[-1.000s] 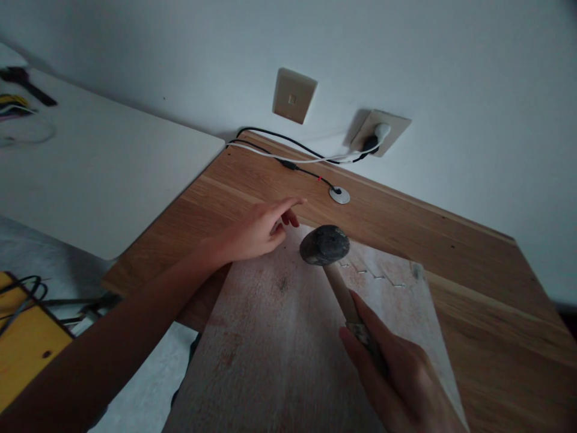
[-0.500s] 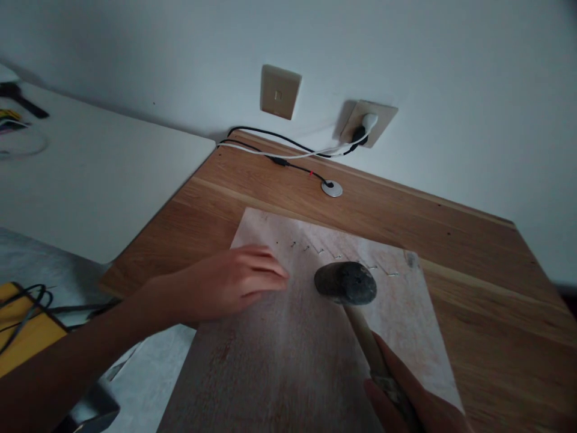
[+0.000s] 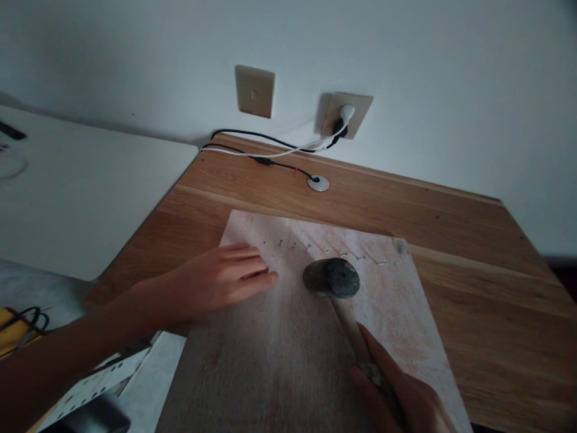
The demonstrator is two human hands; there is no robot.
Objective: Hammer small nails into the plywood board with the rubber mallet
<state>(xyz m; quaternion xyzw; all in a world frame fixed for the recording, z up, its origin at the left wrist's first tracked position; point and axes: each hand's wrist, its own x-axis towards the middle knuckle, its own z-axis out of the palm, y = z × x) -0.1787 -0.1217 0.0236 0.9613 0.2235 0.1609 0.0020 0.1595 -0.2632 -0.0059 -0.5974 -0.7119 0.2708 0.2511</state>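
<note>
A pale wooden board lies on a brown wooden desk. My left hand rests flat on the board's left part, fingers stretched out together. My right hand is wrapped round the wooden handle of a mallet, whose dark rounded head sits over the board's middle. A row of several small nails stands along the board's far edge, just beyond the mallet head.
A white table adjoins the desk on the left. Black and white cables run from a wall socket to a round desk grommet. A perforated white strip and a yellow object lie lower left.
My left hand has drawn back from the board's far corner and laid itself flat on the board. The mallet head has dropped back from the far edge, toward the board's middle.
</note>
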